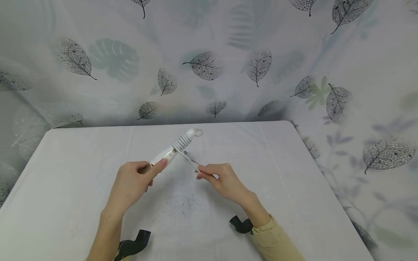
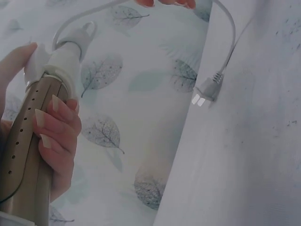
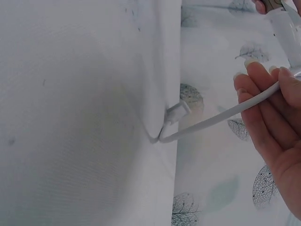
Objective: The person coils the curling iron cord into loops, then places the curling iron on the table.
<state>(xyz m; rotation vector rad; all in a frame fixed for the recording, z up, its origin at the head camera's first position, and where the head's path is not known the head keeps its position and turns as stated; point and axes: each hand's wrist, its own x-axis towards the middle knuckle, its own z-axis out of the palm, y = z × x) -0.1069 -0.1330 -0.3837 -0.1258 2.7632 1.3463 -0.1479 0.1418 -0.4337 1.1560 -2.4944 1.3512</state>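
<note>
A white curling iron (image 1: pixel 163 156) with a gold-brown barrel (image 2: pixel 35 141) is tilted above the table, its handle end pointing away. My left hand (image 1: pixel 132 183) grips it around the barrel, fingers curled over the metal and thumb along the white part. White cord (image 1: pixel 183 141) is coiled in several turns around the handle. My right hand (image 1: pixel 225 181) pinches the cord between thumb and fingers, just right of the handle. In the left wrist view, a two-prong plug (image 2: pixel 208 89) dangles from the free end of the cord.
A table (image 1: pixel 81 152) under a white cloth lies below both hands, with small dark specks near its middle. Leaf-patterned fabric (image 1: pixel 235 98) hangs behind it and along the right side. Black bands (image 1: pixel 134 244) are on both wrists.
</note>
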